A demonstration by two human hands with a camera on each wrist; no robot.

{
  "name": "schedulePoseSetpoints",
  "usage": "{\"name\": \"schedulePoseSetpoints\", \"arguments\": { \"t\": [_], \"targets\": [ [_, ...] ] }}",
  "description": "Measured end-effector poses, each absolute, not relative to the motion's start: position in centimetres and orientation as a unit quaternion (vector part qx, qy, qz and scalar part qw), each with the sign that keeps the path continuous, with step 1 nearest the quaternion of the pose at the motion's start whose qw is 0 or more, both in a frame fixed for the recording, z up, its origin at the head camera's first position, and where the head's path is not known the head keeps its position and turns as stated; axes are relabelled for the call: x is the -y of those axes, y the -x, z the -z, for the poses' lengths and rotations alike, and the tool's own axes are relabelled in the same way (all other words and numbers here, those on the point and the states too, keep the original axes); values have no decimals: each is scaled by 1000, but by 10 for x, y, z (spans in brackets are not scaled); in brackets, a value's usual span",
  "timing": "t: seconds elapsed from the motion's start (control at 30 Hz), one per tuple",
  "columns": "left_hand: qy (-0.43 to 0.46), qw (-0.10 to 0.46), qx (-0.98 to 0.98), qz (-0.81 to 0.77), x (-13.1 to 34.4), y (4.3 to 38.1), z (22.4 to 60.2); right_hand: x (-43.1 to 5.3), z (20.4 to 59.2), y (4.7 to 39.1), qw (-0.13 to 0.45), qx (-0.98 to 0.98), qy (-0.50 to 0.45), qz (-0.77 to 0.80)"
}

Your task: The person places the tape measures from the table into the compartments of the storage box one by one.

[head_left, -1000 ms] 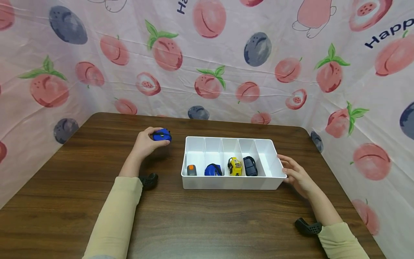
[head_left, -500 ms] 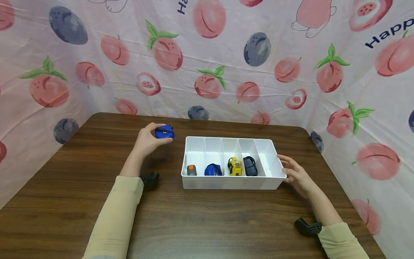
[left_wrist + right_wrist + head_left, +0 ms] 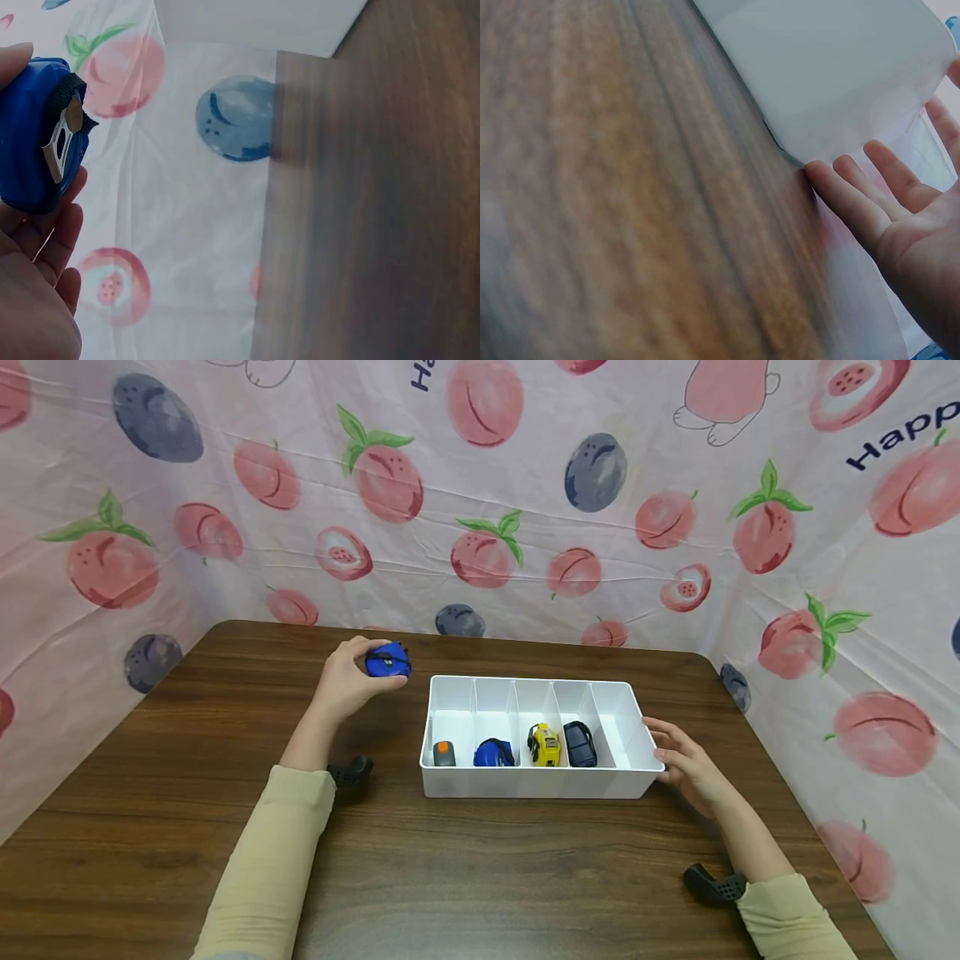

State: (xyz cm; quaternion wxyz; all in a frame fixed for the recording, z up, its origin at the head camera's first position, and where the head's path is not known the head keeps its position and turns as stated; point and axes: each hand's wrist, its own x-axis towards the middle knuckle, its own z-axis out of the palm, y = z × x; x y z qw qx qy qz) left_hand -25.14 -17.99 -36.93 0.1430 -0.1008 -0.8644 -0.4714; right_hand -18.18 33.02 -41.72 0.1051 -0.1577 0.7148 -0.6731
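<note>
My left hand (image 3: 347,681) holds a blue tape measure (image 3: 387,660) between thumb and fingers, raised over the table to the left of a white divided box (image 3: 532,783). In the left wrist view, the blue tape measure (image 3: 34,142) shows a black strap and a metal end hook. My right hand (image 3: 693,772) rests at the box's right end, its fingers (image 3: 847,199) extended against the end wall. Inside the box, another blue tape measure (image 3: 493,753) lies in a compartment, with a yellow tape measure (image 3: 544,746) and a dark blue one (image 3: 580,744) in compartments farther right.
A small grey object with an orange top (image 3: 444,753) lies in the leftmost compartment. The brown wooden table (image 3: 480,877) carries the box, and a fruit-patterned cloth (image 3: 525,468) hangs behind and at both sides. Each wrist wears a black band (image 3: 351,772).
My left hand has risen slightly and moved a little to the right with the blue tape measure. My right hand and the box have stayed in place.
</note>
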Motion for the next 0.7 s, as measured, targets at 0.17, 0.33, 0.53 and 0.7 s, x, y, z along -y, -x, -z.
{"name": "schedulePoseSetpoints", "arguments": {
  "t": [0.17, 0.33, 0.53, 0.7],
  "targets": [
    [110, 145, 864, 469, 176, 249, 365, -330, 417, 181, 106, -716, 154, 672],
    [112, 148, 866, 465, 171, 245, 360, -330, 418, 181, 107, -718, 151, 671],
    [126, 176, 865, 453, 164, 241, 352, -330, 418, 181, 106, -719, 151, 670],
    [150, 195, 854, 458, 158, 236, 347, -331, 418, 181, 104, -719, 150, 671]
  ]
}}
